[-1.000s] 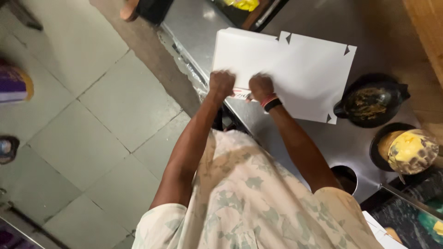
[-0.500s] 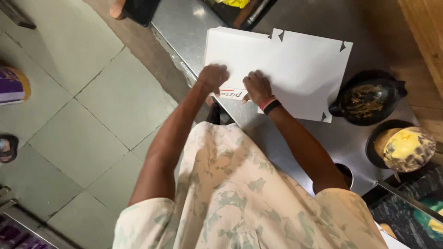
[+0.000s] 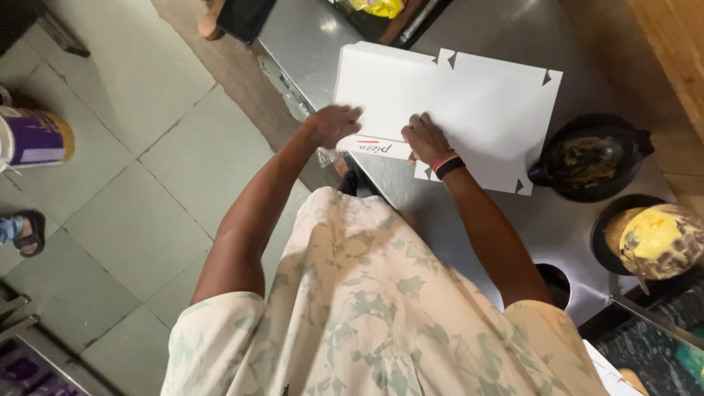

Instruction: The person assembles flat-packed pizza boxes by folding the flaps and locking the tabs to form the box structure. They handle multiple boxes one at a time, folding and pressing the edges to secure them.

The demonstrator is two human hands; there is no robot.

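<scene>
The steel counter (image 3: 513, 22) ran across the upper part of the view, from about ten o'clock to four o'clock, with the tiled floor (image 3: 125, 183) to its left. On it lay the flat white cardboard box blank (image 3: 469, 103), unfolded, its long axis running from nine o'clock to three o'clock and tipped slightly down to the right, notched tabs at its corners.

Both hands lay on the blank's near edge, at about six o'clock of it. The left hand (image 3: 334, 123) pressed at the near left corner, fingers bent and spread over the board where a narrow flap was turned up; whether it gripped the flap or only pushed on it, I could not tell. The right hand (image 3: 425, 138), with bands at the wrist, lay just beside it, fingers curled down flat on the sheet, gripping nothing that I could see. Most of the blank stretched away from the fingers toward twelve and two o'clock, nearer the right hand.

At three o'clock of the blank stood a black bowl (image 3: 590, 158), and beyond it, toward four o'clock, a yellow-filled pot (image 3: 656, 238).
</scene>
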